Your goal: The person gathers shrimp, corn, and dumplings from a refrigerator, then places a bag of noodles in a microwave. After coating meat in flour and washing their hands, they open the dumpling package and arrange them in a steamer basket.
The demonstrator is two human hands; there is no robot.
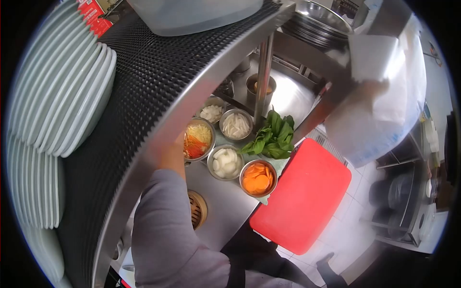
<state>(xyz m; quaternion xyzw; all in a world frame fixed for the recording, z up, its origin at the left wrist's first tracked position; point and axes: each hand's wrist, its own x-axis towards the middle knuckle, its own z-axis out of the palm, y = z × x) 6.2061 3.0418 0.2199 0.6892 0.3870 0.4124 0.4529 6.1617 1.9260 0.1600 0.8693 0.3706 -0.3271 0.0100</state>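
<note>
A grey sleeve [168, 216] rises from the bottom of the head view, and my left hand [173, 156] reaches in under the shelf edge. Its fingers are hidden. Closest to it is a metal bowl of orange and pale yellow shreds [197, 140]. Around that bowl stand metal bowls of white pieces [211, 113], white strips [236, 126], round white slices [224, 162] and sliced carrots [257, 178]. Leafy greens [272, 137] lie beside them. A round bamboo steamer piece [197, 210] sits next to my forearm. My right hand is out of view.
A red cutting board [302, 197] lies at the counter's front edge. Overhead, a shelf with a black textured mat [129, 81] carries stacked white plates [53, 81] and a translucent tub [192, 19]. A whitish plastic bag [379, 110] bulges at right. Metal bowls [321, 24] stack behind.
</note>
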